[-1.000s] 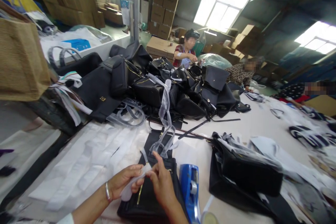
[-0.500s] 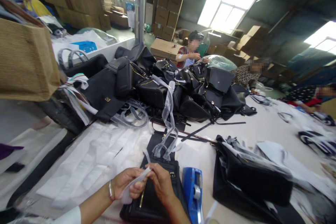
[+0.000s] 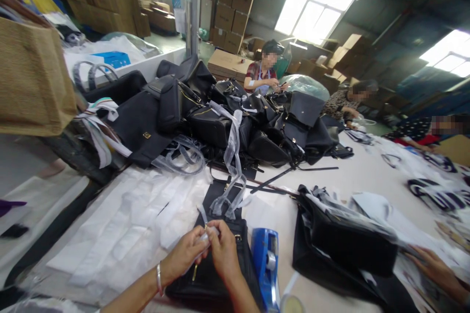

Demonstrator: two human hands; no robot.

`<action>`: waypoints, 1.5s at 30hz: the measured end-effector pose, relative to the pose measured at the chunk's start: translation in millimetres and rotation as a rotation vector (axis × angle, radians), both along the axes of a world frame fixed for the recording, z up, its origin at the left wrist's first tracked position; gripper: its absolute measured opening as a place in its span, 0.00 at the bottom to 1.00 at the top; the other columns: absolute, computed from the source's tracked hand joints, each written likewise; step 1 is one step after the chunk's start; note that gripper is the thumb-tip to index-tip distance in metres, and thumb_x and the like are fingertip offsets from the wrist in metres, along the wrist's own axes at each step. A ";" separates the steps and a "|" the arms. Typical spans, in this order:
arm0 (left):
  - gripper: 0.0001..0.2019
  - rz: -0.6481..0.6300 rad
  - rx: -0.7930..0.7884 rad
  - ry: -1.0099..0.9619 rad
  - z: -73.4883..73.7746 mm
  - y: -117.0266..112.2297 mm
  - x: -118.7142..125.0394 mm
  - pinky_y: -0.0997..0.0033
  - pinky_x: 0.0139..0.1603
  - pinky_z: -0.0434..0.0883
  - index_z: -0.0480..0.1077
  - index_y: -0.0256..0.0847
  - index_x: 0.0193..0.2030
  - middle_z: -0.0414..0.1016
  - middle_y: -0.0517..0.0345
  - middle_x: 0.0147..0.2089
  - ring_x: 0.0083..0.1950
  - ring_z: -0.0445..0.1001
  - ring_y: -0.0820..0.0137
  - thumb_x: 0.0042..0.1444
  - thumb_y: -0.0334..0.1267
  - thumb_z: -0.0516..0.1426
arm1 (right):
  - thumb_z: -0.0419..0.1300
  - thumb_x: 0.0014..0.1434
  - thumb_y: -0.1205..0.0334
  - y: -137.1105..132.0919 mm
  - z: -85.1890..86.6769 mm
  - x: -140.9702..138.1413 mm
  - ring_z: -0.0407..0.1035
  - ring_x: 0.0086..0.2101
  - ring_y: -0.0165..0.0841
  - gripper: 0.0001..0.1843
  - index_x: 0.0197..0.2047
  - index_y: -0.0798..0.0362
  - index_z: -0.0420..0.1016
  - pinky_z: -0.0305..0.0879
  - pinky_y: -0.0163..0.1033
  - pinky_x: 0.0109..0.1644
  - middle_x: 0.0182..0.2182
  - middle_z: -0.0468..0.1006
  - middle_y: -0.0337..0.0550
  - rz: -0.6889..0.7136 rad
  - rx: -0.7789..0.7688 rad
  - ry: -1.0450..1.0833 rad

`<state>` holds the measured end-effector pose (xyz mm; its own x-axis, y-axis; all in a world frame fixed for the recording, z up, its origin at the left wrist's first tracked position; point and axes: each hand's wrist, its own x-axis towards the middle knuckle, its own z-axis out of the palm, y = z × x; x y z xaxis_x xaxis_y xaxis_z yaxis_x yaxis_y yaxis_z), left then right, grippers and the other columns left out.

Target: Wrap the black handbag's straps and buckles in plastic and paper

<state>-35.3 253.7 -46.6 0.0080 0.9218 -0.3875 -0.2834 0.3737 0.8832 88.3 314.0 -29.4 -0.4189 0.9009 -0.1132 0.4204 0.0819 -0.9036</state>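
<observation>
Pinches translucent wrap (image 3: 204, 237) in narrow grip between left hand (image 3: 185, 252) and right hand (image 3: 223, 244), with tape dispenser (image 3: 261, 264) at four o'clock, and could tear it by tugging hard.

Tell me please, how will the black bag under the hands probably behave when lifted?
The bag will probably keep some shape, since it looks boxy. Its flap may swing, as it lies spread out flat. The wrapped strap lying partly across the flap could trail, since it looks limp.

Fingers (image 3: 224, 237) mostly hide a pale strip (image 3: 203, 238); frame edges crop a tan bag (image 3: 33, 78) and a co-worker's arm (image 3: 445, 279).
</observation>
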 end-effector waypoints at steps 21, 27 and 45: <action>0.21 0.185 -0.161 -0.194 4.4 -27.9 -3.5 0.72 0.31 0.65 0.73 0.35 0.40 0.75 0.54 0.31 0.29 0.70 0.70 0.57 0.54 0.54 | 0.53 0.60 0.45 -57.4 -43.4 -7.0 0.71 0.25 0.32 0.21 0.46 0.53 0.68 0.68 0.36 0.27 0.29 0.76 0.42 -0.232 -0.425 0.414; 0.19 0.286 -0.135 -0.087 11.9 -26.2 2.7 0.69 0.39 0.68 0.76 0.37 0.40 0.78 0.54 0.33 0.36 0.73 0.64 0.51 0.52 0.61 | 0.48 0.61 0.56 -66.6 -46.7 -27.9 0.74 0.34 0.38 0.10 0.40 0.50 0.67 0.69 0.41 0.36 0.36 0.78 0.46 -0.318 -0.170 0.084; 0.27 0.284 -0.381 0.029 2.1 -17.0 0.4 0.75 0.28 0.69 0.73 0.34 0.41 0.76 0.59 0.27 0.27 0.70 0.72 0.37 0.52 0.68 | 0.50 0.62 0.63 -79.4 8.7 114.1 0.69 0.42 0.39 0.12 0.48 0.48 0.70 0.65 0.43 0.47 0.41 0.75 0.45 -0.229 0.246 -0.343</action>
